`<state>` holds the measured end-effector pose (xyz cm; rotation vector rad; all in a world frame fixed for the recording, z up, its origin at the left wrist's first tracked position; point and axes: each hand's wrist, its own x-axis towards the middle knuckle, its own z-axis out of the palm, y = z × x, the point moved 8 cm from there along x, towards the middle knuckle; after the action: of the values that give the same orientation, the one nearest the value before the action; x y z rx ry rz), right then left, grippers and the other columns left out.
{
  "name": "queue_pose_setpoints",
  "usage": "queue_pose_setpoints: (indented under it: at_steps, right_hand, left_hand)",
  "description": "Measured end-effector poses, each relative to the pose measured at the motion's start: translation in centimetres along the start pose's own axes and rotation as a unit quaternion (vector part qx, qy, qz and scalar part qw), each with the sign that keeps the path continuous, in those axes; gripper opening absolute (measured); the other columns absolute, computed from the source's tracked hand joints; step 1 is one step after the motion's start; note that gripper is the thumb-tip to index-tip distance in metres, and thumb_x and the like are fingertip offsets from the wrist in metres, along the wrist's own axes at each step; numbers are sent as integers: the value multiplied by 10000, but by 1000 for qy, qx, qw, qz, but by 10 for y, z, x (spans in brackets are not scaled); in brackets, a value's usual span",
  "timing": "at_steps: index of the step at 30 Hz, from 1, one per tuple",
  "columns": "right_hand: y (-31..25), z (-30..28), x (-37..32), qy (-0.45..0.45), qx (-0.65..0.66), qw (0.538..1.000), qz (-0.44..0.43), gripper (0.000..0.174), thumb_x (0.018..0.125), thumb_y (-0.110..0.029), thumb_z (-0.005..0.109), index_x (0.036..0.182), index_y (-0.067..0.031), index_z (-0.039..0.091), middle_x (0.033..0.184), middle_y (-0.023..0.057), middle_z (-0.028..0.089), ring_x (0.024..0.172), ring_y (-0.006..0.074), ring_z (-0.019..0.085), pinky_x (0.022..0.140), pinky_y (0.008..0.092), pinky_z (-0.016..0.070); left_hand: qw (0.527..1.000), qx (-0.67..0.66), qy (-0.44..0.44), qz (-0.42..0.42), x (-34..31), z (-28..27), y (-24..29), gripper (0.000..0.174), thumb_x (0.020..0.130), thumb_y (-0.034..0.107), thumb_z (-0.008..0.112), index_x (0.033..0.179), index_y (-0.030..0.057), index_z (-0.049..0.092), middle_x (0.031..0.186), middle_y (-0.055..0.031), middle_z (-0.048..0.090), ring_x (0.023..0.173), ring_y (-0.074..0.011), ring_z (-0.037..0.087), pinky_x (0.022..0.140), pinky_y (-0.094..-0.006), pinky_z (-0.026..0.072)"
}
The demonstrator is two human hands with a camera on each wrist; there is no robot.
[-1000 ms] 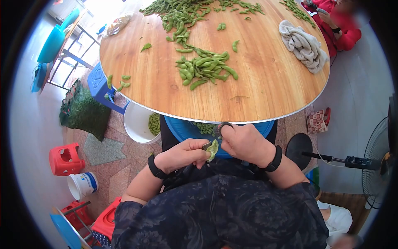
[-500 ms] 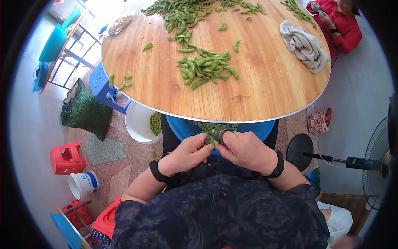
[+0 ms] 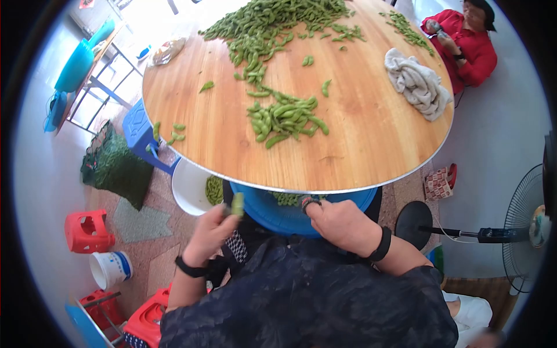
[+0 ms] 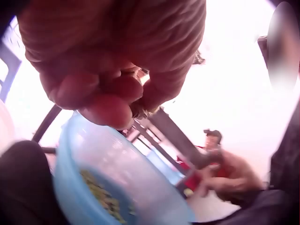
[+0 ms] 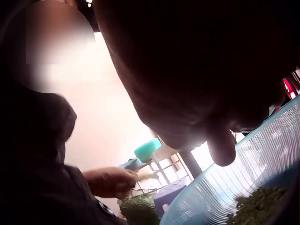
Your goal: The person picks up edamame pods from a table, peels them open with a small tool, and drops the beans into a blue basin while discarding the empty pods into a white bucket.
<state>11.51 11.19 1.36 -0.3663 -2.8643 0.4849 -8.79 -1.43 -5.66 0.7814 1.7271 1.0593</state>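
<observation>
My left hand (image 3: 209, 236) pinches a green soybean pod (image 3: 237, 204), blurred by motion, near the white bucket (image 3: 187, 188). Green pods or husks (image 3: 214, 190) lie inside that bucket. At the edge of the blue basin (image 3: 275, 219), my right hand (image 3: 347, 225) has its fingers curled, with a dark cover (image 3: 309, 203) on a fingertip; nothing shows in its grasp. Shelled green beans (image 3: 285, 199) lie in the basin. The right wrist view shows this hand dark above the basin's ribbed wall (image 5: 201, 197). In the left wrist view, the curled fingers (image 4: 105, 110) hide the pod.
Ahead stands a round wooden table (image 3: 191, 124) bearing a small pod pile (image 3: 284, 120), a large pod heap (image 3: 261, 23) and a grey cloth (image 3: 419, 86). A person in red (image 3: 467, 49) sits at the far right. A fan (image 3: 499, 235) stands right; a blue stool (image 3: 139, 130) is left.
Both hands were together at the pod over the basin half a second ago. The left hand has since moved left toward the bucket with the pod; the right hand stays near the basin.
</observation>
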Motion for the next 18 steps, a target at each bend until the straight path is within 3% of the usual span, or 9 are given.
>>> queue_pose_setpoints:
  at_steps: [2,4,5,8,12,14,16,17,18]
  right_hand:
    - [2,-14,3,-11,0,1000,4,135,791,-61,586,895,-39,501,683,111,557,562,273,604,460,345,482]
    - [11,-33,12,-15,53,997,49,124,804,-57,568,901,-33,494,667,137,572,592,295,619,475,377,483]
    - [18,-39,17,-13,48,998,48,124,804,-57,568,901,-33,494,667,137,572,592,295,619,475,377,483]
    - [61,-75,40,103,-10,988,117,131,829,-72,546,934,-24,484,694,178,589,637,359,616,535,438,490]
    - [107,-68,76,156,-23,976,148,196,847,-101,558,1006,-11,488,812,221,590,754,410,597,648,476,481]
    - [112,-57,83,128,-25,980,148,214,842,-96,558,1020,-6,481,842,227,591,771,408,597,659,474,481]
    - [111,-52,85,97,-26,984,149,232,837,-90,558,1034,-2,475,873,232,592,788,406,598,671,471,482]
    - [114,-56,79,114,-4,978,173,223,828,-81,557,1023,-3,484,868,229,594,789,404,599,675,466,484]
    - [116,-60,72,130,17,972,196,215,819,-72,557,1013,-4,494,862,226,595,790,403,599,679,460,487]
  left_hand:
    - [987,75,140,17,6,-58,-30,165,898,117,619,773,34,550,627,29,517,558,-51,479,479,-233,373]
    - [971,84,222,41,7,-106,-66,64,908,78,556,908,14,545,720,-17,553,572,-76,500,504,-239,422]
    - [969,57,232,57,7,-120,-78,102,907,46,515,1001,8,531,794,-35,561,631,-89,531,549,-235,458]
    - [965,11,248,81,2,-122,-69,181,918,68,519,1089,12,536,846,-15,560,698,-72,541,581,-204,457]
    - [982,-47,152,107,8,-78,-20,193,940,61,502,1117,2,552,844,-22,576,726,-77,553,649,-219,469]
    - [985,-66,125,103,10,-54,6,181,951,78,504,1106,1,558,838,-16,579,732,-74,554,655,-221,469]
    - [989,-77,18,123,14,-18,33,164,962,103,507,1069,-2,572,812,-3,580,735,-68,554,654,-224,467]
    - [989,-79,20,124,15,-10,43,164,962,103,507,1069,-2,572,812,-3,580,735,-68,554,654,-224,467]
    - [990,-76,-36,117,17,7,52,179,975,141,485,1046,4,576,795,0,582,723,-69,558,647,-220,465]
